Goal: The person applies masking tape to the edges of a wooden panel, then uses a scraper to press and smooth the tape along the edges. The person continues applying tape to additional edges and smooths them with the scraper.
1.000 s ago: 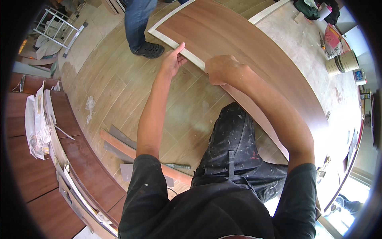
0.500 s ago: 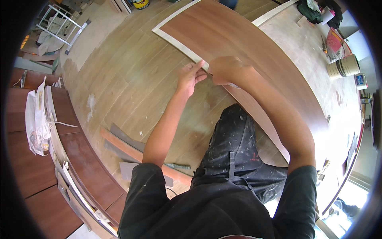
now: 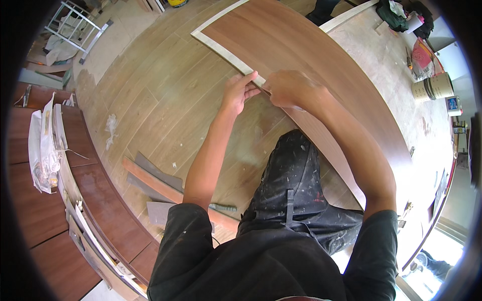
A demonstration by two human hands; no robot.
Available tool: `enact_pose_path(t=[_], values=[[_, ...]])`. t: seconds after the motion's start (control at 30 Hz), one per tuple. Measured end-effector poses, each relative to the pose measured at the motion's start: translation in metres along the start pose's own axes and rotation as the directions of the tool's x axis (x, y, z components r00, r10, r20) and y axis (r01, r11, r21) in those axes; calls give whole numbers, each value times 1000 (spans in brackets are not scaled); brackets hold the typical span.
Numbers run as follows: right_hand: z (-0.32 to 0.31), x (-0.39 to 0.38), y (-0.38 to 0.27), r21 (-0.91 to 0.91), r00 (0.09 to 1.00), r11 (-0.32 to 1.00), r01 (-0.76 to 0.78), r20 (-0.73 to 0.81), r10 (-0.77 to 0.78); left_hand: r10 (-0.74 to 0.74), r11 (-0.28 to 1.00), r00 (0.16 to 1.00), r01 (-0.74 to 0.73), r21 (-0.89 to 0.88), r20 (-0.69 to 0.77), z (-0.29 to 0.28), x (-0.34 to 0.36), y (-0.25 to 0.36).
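A large brown wood-grain panel [image 3: 321, 55] with a pale band [image 3: 221, 52] along its left end lies on a work surface in front of me. At its near left corner my left hand [image 3: 237, 92] pinches the edge, thumb on top and fingers beneath. Right beside it, my right hand [image 3: 291, 89] is curled closed at the same edge, knuckles up. Whatever it grips is hidden by the fingers. Below my right forearm, a lighter wood-grain face [image 3: 326, 143] runs down along the panel's near side.
Offcut strips [image 3: 150, 178] and a dark-handled tool [image 3: 222, 207] lie on the wood-plank floor at left. Brown cabinets [image 3: 108, 200] with white wrapping stand farther left; a stepladder [image 3: 78, 30] is at the back. A bucket [image 3: 433, 87] and a can [image 3: 454, 106] stand at right.
Both hands stay at the panel's corner; my right hand has shifted slightly. A dark-clothed leg shows more behind the panel's far edge.
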State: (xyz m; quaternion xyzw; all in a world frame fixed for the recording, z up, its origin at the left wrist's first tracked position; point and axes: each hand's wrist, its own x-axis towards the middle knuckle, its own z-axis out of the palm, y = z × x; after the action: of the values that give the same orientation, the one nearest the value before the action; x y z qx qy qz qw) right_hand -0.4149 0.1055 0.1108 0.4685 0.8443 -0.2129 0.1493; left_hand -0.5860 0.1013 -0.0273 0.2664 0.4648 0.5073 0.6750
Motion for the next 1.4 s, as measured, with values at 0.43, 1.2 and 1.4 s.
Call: enact_pose_path(t=[0.43,1.2,1.4], values=[[-4,1,-4,-25,999,1000,-13,39,14,5,999,1000,-5,39,15,-2,2,-1],[-17,1,-11,-99,995,995,10,98,-1,-13,1000,999,12,23,49,17,-24,-10],[17,-52,26,172,906,978,121,-421,-38,8,999,999,-10,43,45,7,-10,-19]])
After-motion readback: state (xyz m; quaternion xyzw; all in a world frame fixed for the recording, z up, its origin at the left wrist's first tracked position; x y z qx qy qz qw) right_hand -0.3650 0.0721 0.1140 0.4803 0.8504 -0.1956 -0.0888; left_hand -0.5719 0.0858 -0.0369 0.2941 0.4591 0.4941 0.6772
